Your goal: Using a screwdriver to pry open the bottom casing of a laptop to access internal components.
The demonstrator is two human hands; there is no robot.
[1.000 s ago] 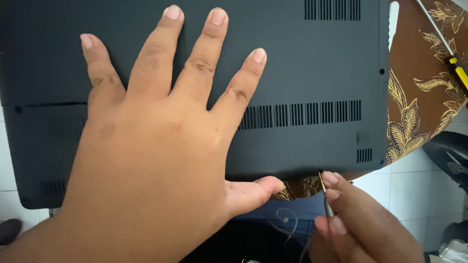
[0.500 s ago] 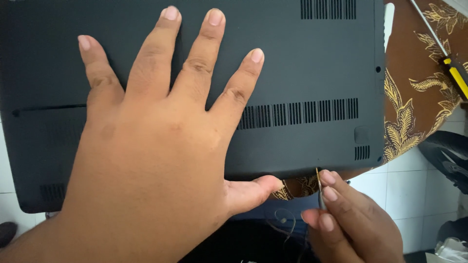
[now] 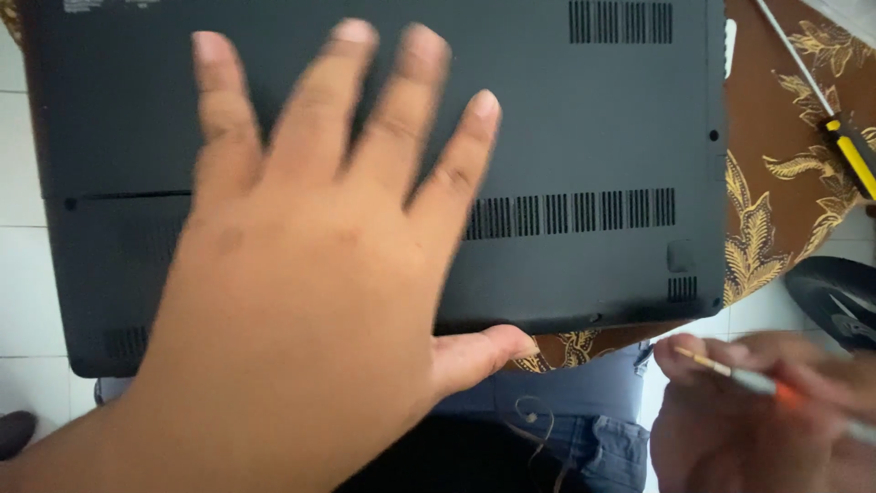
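My left hand (image 3: 301,274), fingers spread, presses flat on the upturned laptop base (image 3: 566,119). My right hand (image 3: 757,411) pinches a thin tool (image 3: 730,372); the laptop's near edge lies at its ten o'clock.

Under my left grip (image 3: 301,274) the laptop base (image 3: 584,119) is matt charcoal grey. The cloth (image 3: 785,183) is brown with a gold leaf pattern. The screwdriver handle (image 3: 853,157), upper right of the frame, is yellow and black. The floor tiles (image 3: 18,265) are white.
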